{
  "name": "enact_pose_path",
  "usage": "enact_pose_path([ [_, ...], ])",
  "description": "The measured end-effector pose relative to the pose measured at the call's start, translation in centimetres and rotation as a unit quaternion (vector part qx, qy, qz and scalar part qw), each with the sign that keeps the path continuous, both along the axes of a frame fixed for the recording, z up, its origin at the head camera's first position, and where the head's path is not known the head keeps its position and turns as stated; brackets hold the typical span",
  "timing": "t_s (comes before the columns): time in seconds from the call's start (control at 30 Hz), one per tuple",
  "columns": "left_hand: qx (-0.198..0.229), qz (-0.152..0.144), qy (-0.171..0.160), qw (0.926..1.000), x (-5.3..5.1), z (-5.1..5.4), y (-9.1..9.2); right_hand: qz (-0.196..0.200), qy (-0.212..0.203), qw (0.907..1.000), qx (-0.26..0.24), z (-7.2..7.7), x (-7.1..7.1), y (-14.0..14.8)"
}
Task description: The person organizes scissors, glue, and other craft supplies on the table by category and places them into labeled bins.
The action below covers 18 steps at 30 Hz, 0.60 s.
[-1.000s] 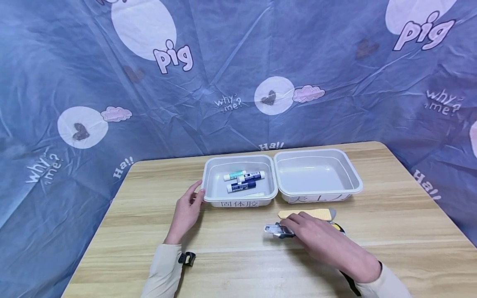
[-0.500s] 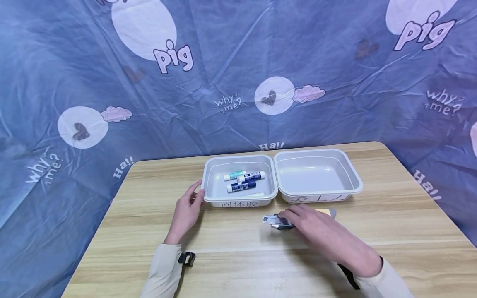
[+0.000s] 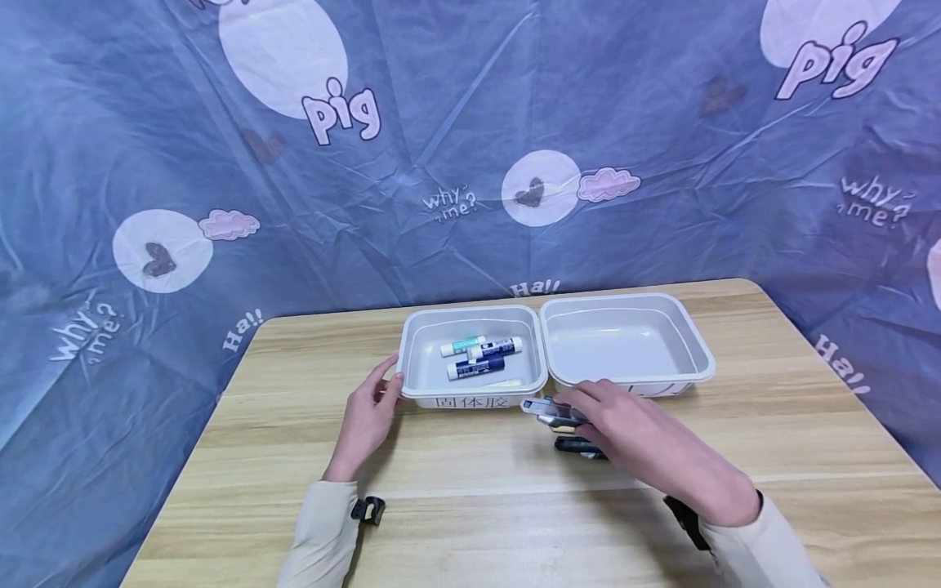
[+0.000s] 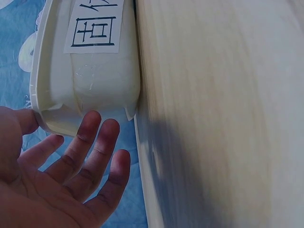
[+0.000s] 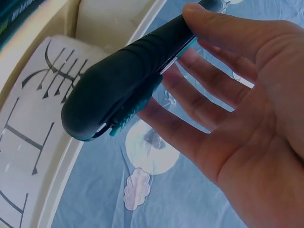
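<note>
My left hand (image 3: 370,420) is at the left end of the left white box (image 3: 407,359), touching its rim; in the left wrist view the hand's (image 4: 71,175) fingers are spread and relaxed beside the box wall (image 4: 99,85). With my right hand (image 3: 639,441) I hold a silver-tipped utility knife (image 3: 544,410) just in front of the boxes. A yellow piece (image 3: 562,429) and a black object (image 3: 577,444) show beneath it. The right wrist view has a dark handle (image 5: 118,71) pinched between thumb and fingers of that hand (image 5: 256,114), near a box label (image 5: 28,128).
Several glue sticks (image 3: 476,367) lie in the left box, which has a paper label (image 3: 473,403). The right white box (image 3: 625,381) stands against it. A wooden table (image 3: 470,531) carries both, with a blue patterned cloth (image 3: 441,122) behind.
My right hand has moved with the silver-tipped knife away from me, toward the boxes, covering most of the yellow cutter. The black object has come into view beneath the hand. My left hand has stayed still.
</note>
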<state>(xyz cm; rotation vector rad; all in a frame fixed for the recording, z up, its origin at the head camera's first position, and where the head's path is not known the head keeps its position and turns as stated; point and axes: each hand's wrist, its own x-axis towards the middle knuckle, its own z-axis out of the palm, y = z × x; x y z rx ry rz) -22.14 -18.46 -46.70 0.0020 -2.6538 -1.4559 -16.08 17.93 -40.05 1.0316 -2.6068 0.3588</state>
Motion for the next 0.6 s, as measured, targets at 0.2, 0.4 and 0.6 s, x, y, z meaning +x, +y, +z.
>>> enact_pose_path([
  [0.2, 0.001, -0.001, -0.007, 1.0, 0.0, 0.1, 0.0, -0.011, -0.008, 0.9999, -0.01, 0.2, -0.4, 0.6],
  [0.4, -0.003, 0.001, -0.009, 1.0, -0.1, 0.1, -0.1, -0.014, 0.001, 0.9997, -0.018, 0.4, -0.9, 1.0],
  [0.6, -0.002, 0.001, -0.015, 0.9999, 0.1, 0.2, 0.0, -0.029, 0.005, 0.9992, -0.027, 1.0, -1.1, 1.6],
])
